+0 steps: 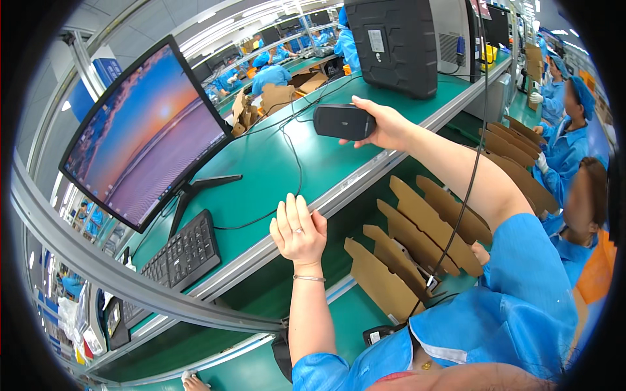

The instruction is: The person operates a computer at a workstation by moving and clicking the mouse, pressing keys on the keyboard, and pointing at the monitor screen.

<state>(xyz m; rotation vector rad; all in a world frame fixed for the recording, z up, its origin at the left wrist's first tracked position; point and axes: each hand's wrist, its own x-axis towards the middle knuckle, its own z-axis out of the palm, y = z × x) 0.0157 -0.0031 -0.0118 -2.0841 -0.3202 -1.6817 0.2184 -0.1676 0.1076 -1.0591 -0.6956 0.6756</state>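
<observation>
My right hand [388, 127] holds a flat black device with rounded corners [342, 122] above the green table [261, 166]. Its thumb lies along the near end, with fingers underneath; I cannot tell the device's kind. A thin black cable [297, 156] runs over the table and seems to reach the device's left end. At the table's front rail, my left hand [300, 229] is back side up, fingers stretched out and lightly bent, with a ring and a bracelet. Its fingertips lie near the cable, and nothing shows in its grasp.
A lit monitor [150, 137] stands at the left, with a black keyboard [179, 257] before it. A large black case [394, 45] stands at the back. Brown cardboard pieces [404, 241] stand below the rail. Co-workers in blue sit at the right [567, 130].
</observation>
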